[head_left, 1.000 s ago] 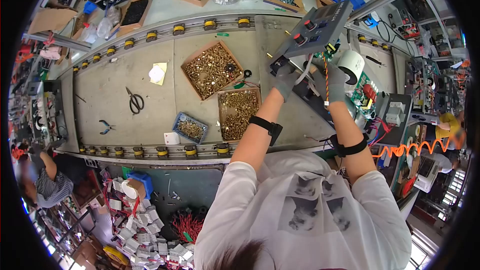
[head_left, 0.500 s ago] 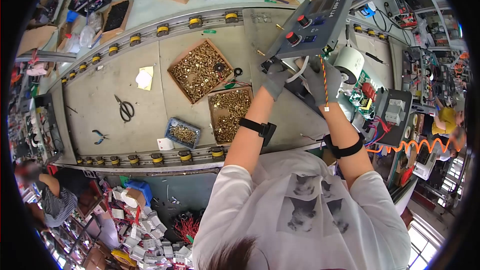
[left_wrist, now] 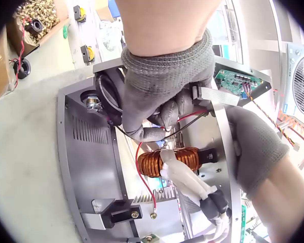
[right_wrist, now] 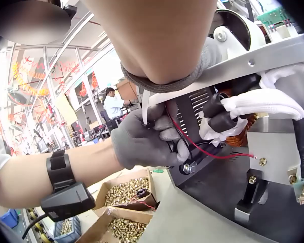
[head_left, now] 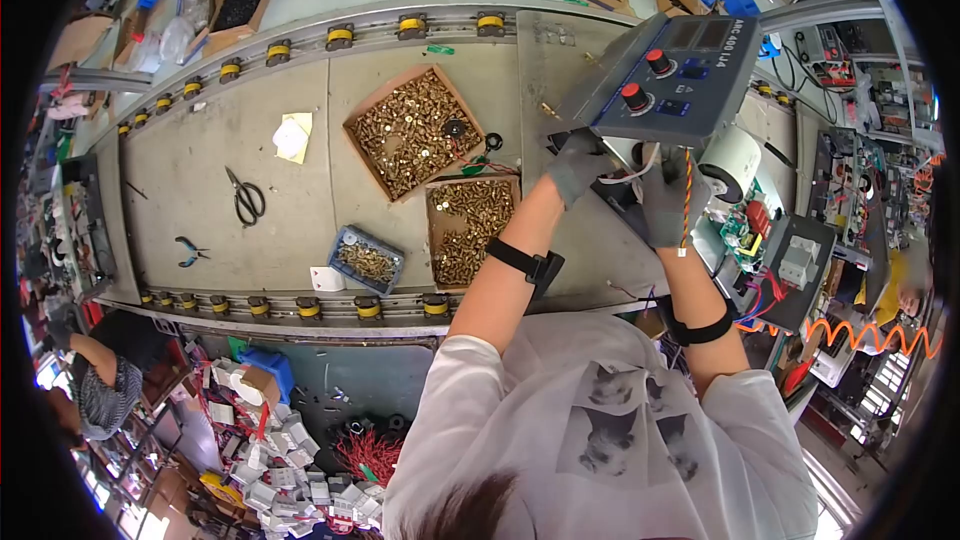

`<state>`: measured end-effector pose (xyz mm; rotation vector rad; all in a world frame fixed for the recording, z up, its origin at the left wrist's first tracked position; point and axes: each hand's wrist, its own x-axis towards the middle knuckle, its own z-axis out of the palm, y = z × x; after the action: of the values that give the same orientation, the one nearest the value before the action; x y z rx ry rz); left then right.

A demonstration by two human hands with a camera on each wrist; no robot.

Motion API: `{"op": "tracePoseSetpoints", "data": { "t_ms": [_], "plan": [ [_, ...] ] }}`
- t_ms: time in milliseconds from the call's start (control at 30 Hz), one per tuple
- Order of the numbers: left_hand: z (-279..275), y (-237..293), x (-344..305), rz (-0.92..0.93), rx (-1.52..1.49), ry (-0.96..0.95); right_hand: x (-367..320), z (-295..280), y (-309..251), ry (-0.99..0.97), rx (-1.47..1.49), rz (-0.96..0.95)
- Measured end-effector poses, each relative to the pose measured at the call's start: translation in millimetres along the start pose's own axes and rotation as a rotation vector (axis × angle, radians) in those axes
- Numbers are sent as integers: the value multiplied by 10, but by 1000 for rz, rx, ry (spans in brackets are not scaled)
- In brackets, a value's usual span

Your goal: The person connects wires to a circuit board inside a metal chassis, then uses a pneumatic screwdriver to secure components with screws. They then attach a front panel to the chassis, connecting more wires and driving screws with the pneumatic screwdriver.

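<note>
Grey-gloved, my left hand (head_left: 582,170) reaches into an open metal machine housing (left_wrist: 73,152) behind its front control panel (head_left: 690,80). Its curled fingers pinch thin black and red wires (right_wrist: 213,153) close to a round socket. The right hand (left_wrist: 256,147), gloved too, lies against the housing's side frame; its fingertips are hidden behind that edge. Inside sit a copper coil (left_wrist: 151,163) and white-sleeved cables (left_wrist: 185,179). A twisted red-yellow wire (head_left: 687,200) hangs over the right hand, beside a white cylinder (head_left: 728,165).
Two cardboard boxes of brass fittings, one behind (head_left: 372,170) and one nearer (head_left: 433,240), stand left of the housing. Beside them are a blue tray (head_left: 372,285), scissors (head_left: 245,197) and pliers (head_left: 190,252). A green circuit board (head_left: 742,230) lies to the right.
The control panel has tipped and shifted rightward toward the person, so more of its face shows. Both hands remain at the housing. The head view has swung slightly.
</note>
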<state>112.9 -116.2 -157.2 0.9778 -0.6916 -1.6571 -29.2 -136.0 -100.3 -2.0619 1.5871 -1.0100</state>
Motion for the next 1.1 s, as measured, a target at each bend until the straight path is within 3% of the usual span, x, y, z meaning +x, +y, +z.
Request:
{"op": "tracePoseSetpoints", "data": {
  "t_ms": [100, 233, 333, 400, 533, 600, 833, 900, 933, 1000, 1033, 1100],
  "plan": [
    [6, 15, 40, 128, -97, -18, 12, -15, -107, 17, 79, 26],
    [-130, -117, 174, 37, -82, -126, 32, -43, -153, -12, 82, 22],
    [-145, -146, 260, 166, -130, -209, 9, -29, -16, -19, -39, 28],
    [-110, -148, 292, 284, 221, -129, -6, -26, 43, -14, -3, 62],
    [-104, -282, 271, 291, 290, -108, -9, -46, -29, -17, 24, 60],
    [-125, -354, 283, 265, -177, -207, 11, -51, -74, -4, -13, 38],
    [64, -374, 365, 315, -189, -194, -40, -51, 25, 25, -74, 49],
    [148, -478, 480, -135, -1421, -392, -44, -78, -41, -122, 23, 249],
    [187, -584, 506, -138, -1421, -391, -42, -73, -53, -122, 22, 251],
    [260, -770, 506, 257, -978, -323, -45, -80, -78, -94, 55, 215],
    [257, -650, 397, 258, -980, -324, -37, -96, -114, -94, 53, 215],
    [169, -434, 148, 1, -607, -139, -9, -128, -209, -93, -130, 107]
  ]
}}
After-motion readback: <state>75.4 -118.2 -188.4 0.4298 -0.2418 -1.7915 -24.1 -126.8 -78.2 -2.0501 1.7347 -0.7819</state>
